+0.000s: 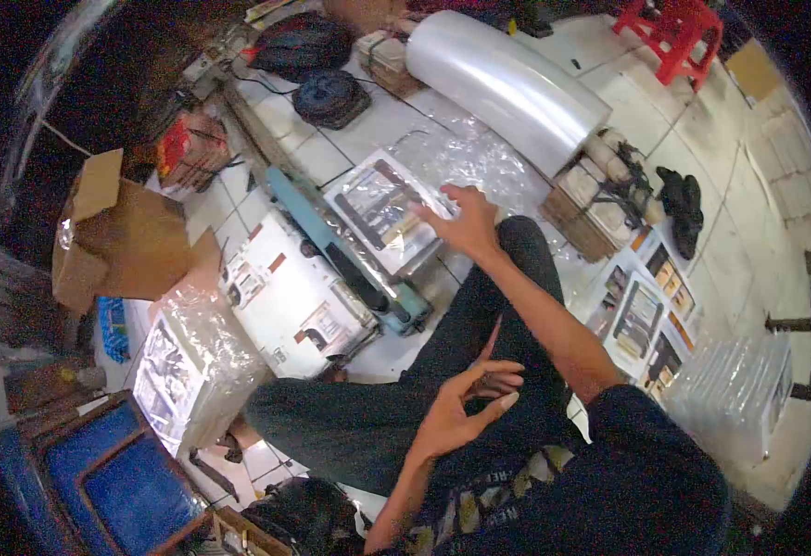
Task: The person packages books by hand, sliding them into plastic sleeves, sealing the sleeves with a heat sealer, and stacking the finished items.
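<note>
My right hand (466,221) is at the right edge of a printed sheet (387,211) under clear film, its thumb and fingers apart. Beside that sheet, a long blue-green sealing bar (331,241) lies diagonally across a white machine body (294,292). Clear plastic film (484,167) spreads from a large roll (507,83) to the sheet. Over my lap, my left hand (470,408) hangs with curled fingers and an extended thumb; nothing shows in it.
An open cardboard box (137,241) and a wrapped stack (188,371) stand at left. Blue trays (118,473) lie lower left. Printed sheets (637,320) and a stack of plastic-wrapped packs (734,389) are at right. A red stool (674,42) stands upper right.
</note>
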{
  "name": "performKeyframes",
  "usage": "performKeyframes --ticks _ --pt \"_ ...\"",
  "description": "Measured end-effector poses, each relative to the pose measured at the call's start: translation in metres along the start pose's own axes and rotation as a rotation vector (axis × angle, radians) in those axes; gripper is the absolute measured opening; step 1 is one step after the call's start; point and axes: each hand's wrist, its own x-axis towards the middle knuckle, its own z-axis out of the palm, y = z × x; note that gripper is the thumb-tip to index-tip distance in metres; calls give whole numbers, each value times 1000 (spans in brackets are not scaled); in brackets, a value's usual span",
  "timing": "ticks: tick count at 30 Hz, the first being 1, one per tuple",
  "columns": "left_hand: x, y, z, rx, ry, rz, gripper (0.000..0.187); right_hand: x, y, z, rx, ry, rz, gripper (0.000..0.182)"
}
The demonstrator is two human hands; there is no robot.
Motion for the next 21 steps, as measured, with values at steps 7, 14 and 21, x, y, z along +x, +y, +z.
performKeyframes --ticks 7,14,21 --pt "14 -54 -6 -257 34 -77 37 22 33 15 226 -113 200 27" --pt "71 -90 -13 -641 388 93 48 -10 -23 -67 253 -4 102 15" --pt "93 -84 -23 -1375 81 121 72 -50 -77 -153 33 -49 -639 9"
